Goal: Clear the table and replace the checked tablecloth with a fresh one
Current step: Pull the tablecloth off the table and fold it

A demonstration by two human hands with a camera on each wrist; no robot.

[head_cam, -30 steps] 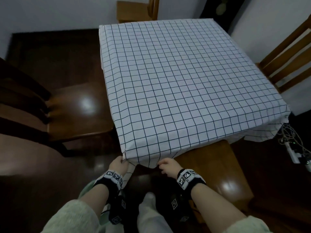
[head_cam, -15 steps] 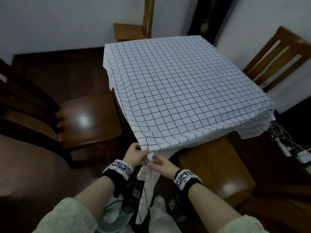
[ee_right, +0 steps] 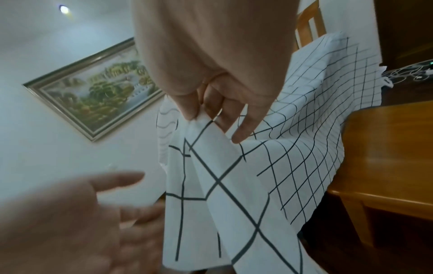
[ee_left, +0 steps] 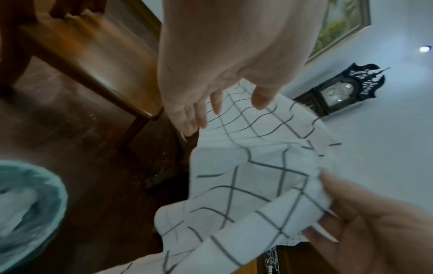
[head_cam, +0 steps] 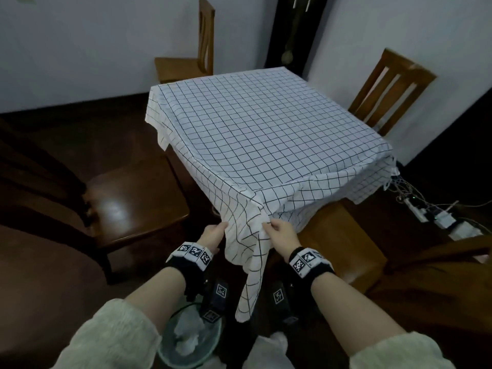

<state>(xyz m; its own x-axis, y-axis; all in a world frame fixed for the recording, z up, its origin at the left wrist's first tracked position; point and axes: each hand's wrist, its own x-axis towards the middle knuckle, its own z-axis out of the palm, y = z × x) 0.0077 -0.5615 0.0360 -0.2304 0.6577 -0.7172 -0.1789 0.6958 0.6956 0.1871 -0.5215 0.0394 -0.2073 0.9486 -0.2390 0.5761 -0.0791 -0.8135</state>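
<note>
The white checked tablecloth (head_cam: 266, 134) covers the square table, which is hidden beneath it. Its near corner is lifted off the table edge and hangs in a long fold (head_cam: 250, 262) between my arms. My right hand (head_cam: 269, 225) pinches that corner between thumb and fingers, plain in the right wrist view (ee_right: 199, 116). To the left of the fold, my left hand (head_cam: 221, 227) has straight fingers that only touch the cloth's edge. In the left wrist view the left hand (ee_left: 229, 109) is spread, holding nothing.
Wooden chairs ring the table: a dark one on the left (head_cam: 127, 209), one at the near right (head_cam: 343, 235), one behind (head_cam: 186, 65), one on the right (head_cam: 386, 89). A lined bin (head_cam: 191, 339) stands by my feet. A power strip with cables (head_cam: 431, 217) lies on the floor at right.
The near corner has been lifted and drawn toward me, and the cloth now sags in folds. My left hand has let go of it and opened. The right hand still pinches it.
</note>
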